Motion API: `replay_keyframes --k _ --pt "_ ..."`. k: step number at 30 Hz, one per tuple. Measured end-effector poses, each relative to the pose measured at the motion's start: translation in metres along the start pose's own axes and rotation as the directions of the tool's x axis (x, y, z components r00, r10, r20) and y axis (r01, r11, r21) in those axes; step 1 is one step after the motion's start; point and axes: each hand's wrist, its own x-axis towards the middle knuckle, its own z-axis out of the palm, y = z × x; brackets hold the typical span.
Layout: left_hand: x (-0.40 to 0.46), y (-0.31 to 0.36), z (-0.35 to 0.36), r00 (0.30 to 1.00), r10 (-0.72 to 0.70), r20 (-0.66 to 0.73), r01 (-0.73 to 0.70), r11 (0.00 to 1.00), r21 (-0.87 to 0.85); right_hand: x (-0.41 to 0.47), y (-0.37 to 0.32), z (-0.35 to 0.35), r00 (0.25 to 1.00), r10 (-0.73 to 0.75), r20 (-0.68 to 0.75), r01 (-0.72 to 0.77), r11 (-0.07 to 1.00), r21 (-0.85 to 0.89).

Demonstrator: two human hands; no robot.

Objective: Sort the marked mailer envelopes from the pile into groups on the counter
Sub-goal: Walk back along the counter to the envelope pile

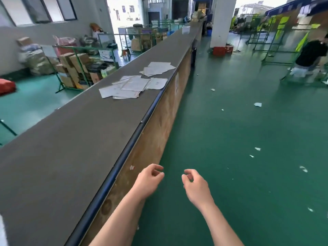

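At the far left, stacked brown cardboard boxes [74, 68] are sitting behind a green metal rack frame [78, 50] on the teal floor. Next, a long counter with a dark grey flat top [71, 139] and a brown wooden side panel [156, 125] is running away from the viewer, edged with a dark blue rail [131, 139].

Well up the counter, a loose pile of white flat mailer envelopes [131, 87] is lying overlapped, with one white envelope [157, 83] touching its right side near the rail. A smaller group of white envelopes [158, 68] is lying just beyond, apart from the pile.

Low in the view, the left hand [148, 181] is hanging in front of the wooden panel, just off the rail, its fingers loosely curled and holding nothing. Beside it, the right hand [196, 185] is hovering over the glossy green floor [248, 121], fingers likewise loosely curled and holding nothing. Both hands are well apart from the envelopes.

White paper scraps [257, 104] are lying scattered on the floor. At the far right, a person in a black top [310, 54] is bending by green frames.
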Motion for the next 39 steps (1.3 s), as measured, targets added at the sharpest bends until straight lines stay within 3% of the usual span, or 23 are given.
replay_keyframes --k 4,7,12,16,20,31,39 --pt "0.088 -0.014 -0.025 0.985 -0.125 -0.117 0.12 0.992 -0.048 0.114 -0.046 0.018 0.988 -0.055 0.141 0.048 0.998 0.051" --pt "0.134 -0.029 -0.031 0.97 -0.205 -0.132 0.198 0.978 -0.065 0.17 -0.062 0.033 0.973 -0.081 0.216 0.078 0.997 0.024" --pt "0.292 -0.021 -0.053 0.968 -0.216 -0.126 0.196 0.968 -0.155 0.331 -0.102 0.053 0.964 -0.063 0.26 0.098 0.988 -0.122" --pt "0.409 0.027 -0.088 0.974 -0.206 -0.099 0.187 0.967 -0.172 0.434 -0.155 0.037 0.965 -0.049 0.259 0.098 0.979 -0.18" --pt "0.52 0.082 -0.108 0.985 -0.129 -0.112 0.108 0.978 -0.178 0.529 -0.18 0.01 0.983 -0.018 0.185 0.038 0.993 -0.108" --pt "0.821 0.213 -0.012 0.994 -0.015 0.109 0.017 1.0 -0.018 0.836 -0.159 -0.091 0.985 0.137 0.102 -0.135 0.991 -0.021" --pt "1.001 0.3 -0.046 1.0 0.004 -0.002 -0.004 1.0 0.0 1.044 -0.246 -0.158 0.954 0.071 0.292 -0.042 0.994 -0.102"
